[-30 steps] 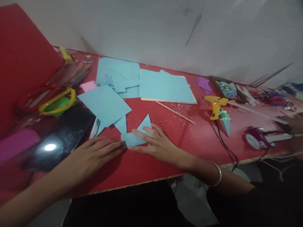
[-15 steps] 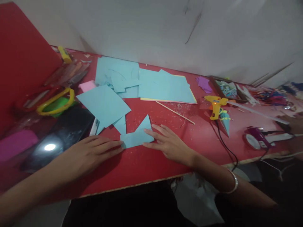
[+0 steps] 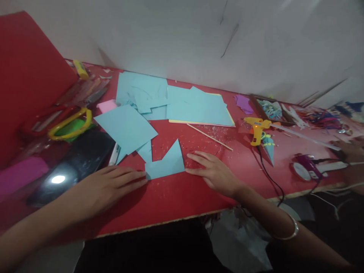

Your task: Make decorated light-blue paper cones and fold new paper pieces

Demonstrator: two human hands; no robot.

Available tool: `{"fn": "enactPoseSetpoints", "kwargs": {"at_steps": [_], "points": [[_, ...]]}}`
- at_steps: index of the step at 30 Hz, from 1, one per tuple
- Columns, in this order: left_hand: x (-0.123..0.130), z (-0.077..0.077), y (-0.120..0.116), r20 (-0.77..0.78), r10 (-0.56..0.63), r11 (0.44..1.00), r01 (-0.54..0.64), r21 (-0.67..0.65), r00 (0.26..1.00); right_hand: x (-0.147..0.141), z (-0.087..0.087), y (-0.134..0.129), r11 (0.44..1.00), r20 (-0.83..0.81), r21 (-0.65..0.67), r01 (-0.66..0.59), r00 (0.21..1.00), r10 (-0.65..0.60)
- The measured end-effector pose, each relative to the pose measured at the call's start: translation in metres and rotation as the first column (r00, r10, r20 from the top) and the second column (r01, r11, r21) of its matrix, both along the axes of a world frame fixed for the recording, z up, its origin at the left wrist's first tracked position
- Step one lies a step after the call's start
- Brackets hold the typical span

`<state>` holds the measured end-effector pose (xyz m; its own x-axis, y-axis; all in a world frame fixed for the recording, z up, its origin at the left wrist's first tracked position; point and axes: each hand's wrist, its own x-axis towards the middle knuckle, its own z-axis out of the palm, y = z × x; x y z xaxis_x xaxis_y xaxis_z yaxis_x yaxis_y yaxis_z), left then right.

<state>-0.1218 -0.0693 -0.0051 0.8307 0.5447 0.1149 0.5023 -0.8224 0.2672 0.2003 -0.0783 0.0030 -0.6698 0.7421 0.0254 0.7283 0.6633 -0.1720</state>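
A folded piece of light blue paper with one pointed corner lies on the red table near its front edge. The fingertips of my left hand rest at the paper's left end, the fingers stretched out and lying flat. My right hand is just right of the paper, its fingers spread and holding nothing. Behind the folded piece, to the left, a blue square sheet lies over smaller blue pieces. A stack of blue and yellow sheets lies farther back beside more blue sheets.
A yellow glue gun stands at the right near a small blue cone. A thin stick lies mid-table. Yellow-handled scissors and a dark glossy object are left. Another person's hand shows at the far right.
My right hand has moved right, off the folded blue paper, and the paper's right end now shows. My left hand has stayed at its left end.
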Motion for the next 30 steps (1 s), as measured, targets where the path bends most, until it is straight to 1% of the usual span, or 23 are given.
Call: {"fn": "enactPoseSetpoints", "kwargs": {"at_steps": [2,4,6,8,10,13,15,17,19,21,23,24,25,27,28,29,30], "points": [[0.0,-0.001,0.002,-0.038,-0.022,1.0,0.023,0.019,0.999,-0.005,-0.002,0.002,0.999,-0.074,0.026,0.022,0.997,-0.02],[0.0,-0.002,0.005,-0.083,-0.038,0.999,0.041,0.035,0.996,-0.014,-0.004,0.004,0.996,-0.172,0.055,0.069,0.983,-0.059],[-0.001,-0.005,0.006,-0.108,-0.052,0.997,0.057,0.048,0.993,-0.026,-0.005,0.008,0.994,-0.253,0.02,0.108,0.962,-0.1],[-0.001,-0.008,0.006,-0.102,-0.043,0.996,0.051,0.069,0.994,-0.038,-0.005,0.013,0.993,-0.256,-0.074,0.092,0.961,-0.108],[-0.002,-0.011,0.006,-0.085,-0.037,0.994,0.045,0.094,0.996,-0.047,-0.003,0.018,0.989,-0.212,-0.129,0.076,0.972,-0.102],[-0.002,-0.012,0.007,-0.071,-0.043,0.992,0.051,0.116,0.997,-0.053,0.0,0.027,0.976,-0.151,-0.203,0.079,0.982,-0.11],[0.0,-0.009,0.008,-0.072,-0.04,0.992,0.048,0.114,0.997,-0.052,0.003,0.031,0.954,-0.163,-0.29,0.072,0.979,-0.123],[0.005,-0.002,0.009,-0.071,-0.026,0.996,0.032,0.086,0.997,-0.051,0.006,0.033,0.929,-0.199,-0.36,0.085,0.966,-0.166],[0.01,0.006,0.009,-0.055,-0.004,0.999,0.006,0.043,0.998,-0.049,0.009,0.035,0.918,-0.241,-0.377,0.119,0.945,-0.222],[0.016,0.014,0.008,-0.017,0.034,0.998,-0.034,0.045,0.999,-0.046,0.013,0.037,0.925,-0.302,-0.354,0.137,0.919,-0.252],[0.022,0.02,0.005,0.076,0.096,0.986,-0.106,0.132,0.992,-0.045,0.018,0.04,0.94,-0.386,-0.319,0.122,0.889,-0.246],[0.025,0.023,0.004,0.15,0.124,0.969,-0.153,0.193,0.981,-0.044,0.019,0.041,0.948,-0.432,-0.302,0.105,0.871,-0.234],[0.029,0.026,0.003,0.234,0.137,0.948,-0.196,0.252,0.963,-0.044,0.021,0.043,0.955,-0.478,-0.285,0.087,0.85,-0.22],[0.04,0.031,0.003,0.379,0.116,0.91,-0.251,0.33,0.918,-0.046,0.022,0.048,0.964,-0.561,-0.259,0.053,0.804,-0.196],[0.048,0.034,0.005,0.41,0.092,0.901,-0.251,0.355,0.907,-0.048,0.022,0.05,0.967,-0.595,-0.251,0.039,0.782,-0.186],[0.056,0.035,0.007,0.4,0.079,0.887,-0.247,0.389,0.913,-0.05,0.021,0.053,0.97,-0.625,-0.243,0.026,0.76,-0.178],[0.064,0.036,0.011,0.358,0.119,0.862,-0.275,0.425,0.926,-0.052,0.02,0.055,0.972,-0.654,-0.235,0.013,0.738,-0.168]]}}
